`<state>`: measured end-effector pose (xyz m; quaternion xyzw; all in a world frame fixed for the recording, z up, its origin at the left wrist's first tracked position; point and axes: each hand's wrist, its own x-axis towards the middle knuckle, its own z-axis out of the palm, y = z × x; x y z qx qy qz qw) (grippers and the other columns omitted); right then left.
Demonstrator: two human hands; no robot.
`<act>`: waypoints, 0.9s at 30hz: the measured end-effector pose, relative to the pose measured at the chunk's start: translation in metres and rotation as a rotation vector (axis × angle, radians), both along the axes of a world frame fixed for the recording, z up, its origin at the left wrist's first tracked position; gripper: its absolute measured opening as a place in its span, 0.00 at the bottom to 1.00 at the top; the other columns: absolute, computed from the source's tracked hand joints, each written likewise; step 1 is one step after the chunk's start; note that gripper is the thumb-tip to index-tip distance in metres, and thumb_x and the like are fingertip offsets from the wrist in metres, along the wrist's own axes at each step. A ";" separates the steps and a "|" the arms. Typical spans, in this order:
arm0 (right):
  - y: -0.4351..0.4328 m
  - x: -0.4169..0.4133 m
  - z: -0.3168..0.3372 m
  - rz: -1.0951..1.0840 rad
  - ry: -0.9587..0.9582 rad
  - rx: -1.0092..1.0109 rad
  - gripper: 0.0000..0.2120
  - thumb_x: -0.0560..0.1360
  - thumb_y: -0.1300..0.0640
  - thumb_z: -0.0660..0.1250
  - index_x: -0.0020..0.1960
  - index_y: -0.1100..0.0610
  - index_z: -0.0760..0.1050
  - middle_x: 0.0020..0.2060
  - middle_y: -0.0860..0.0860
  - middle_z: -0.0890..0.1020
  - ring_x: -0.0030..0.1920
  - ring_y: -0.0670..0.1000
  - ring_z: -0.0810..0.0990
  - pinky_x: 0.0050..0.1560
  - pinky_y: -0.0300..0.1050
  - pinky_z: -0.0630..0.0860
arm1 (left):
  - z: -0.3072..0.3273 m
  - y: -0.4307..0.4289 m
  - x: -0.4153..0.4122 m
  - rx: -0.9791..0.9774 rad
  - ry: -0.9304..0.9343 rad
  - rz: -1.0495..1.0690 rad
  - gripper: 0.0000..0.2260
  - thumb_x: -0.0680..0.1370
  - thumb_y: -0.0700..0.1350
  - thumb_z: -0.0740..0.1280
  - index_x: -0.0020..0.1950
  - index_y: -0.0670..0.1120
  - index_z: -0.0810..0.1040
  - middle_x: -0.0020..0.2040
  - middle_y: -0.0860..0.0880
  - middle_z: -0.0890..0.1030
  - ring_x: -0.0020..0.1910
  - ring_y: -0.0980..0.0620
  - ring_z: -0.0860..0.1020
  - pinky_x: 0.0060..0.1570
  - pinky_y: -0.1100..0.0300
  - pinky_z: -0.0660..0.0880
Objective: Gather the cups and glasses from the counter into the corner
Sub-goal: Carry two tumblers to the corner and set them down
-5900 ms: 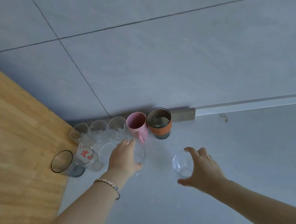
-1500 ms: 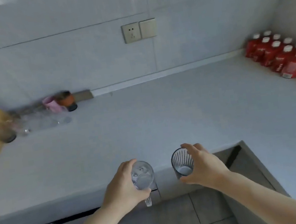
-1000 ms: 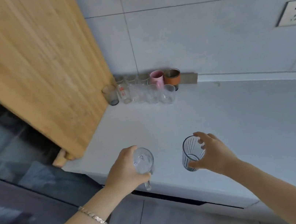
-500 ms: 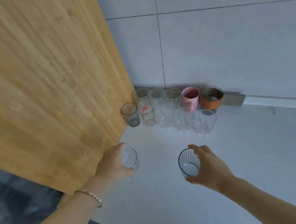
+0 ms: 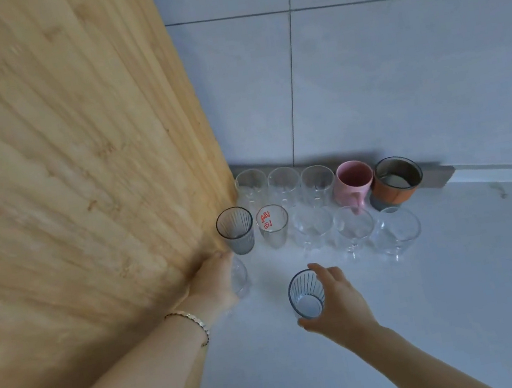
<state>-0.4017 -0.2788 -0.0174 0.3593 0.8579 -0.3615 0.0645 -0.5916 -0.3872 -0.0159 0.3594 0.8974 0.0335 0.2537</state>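
Left hand point(image 5: 215, 283) wrapped round a clear glass point(image 5: 238, 276) at centre left, beside the wooden panel point(image 5: 76, 154); right hand point(image 5: 334, 301) closed on a ribbed glass point(image 5: 306, 294) at lower centre. Best set down upright, just short of the front row point(image 5: 313, 228), without knocking rims.

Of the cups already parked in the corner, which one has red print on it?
The clear glass with red print, second from the left in the front row, between the grey ribbed tumbler and the plain clear glasses. No other carries markings.
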 end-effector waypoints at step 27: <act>0.022 0.061 -0.017 -0.040 -0.415 -0.136 0.25 0.73 0.50 0.66 0.69 0.52 0.67 0.66 0.50 0.74 0.66 0.51 0.72 0.65 0.44 0.69 | 0.032 0.022 0.040 0.164 0.150 -0.089 0.20 0.74 0.36 0.62 0.66 0.43 0.68 0.64 0.44 0.72 0.63 0.43 0.72 0.58 0.50 0.73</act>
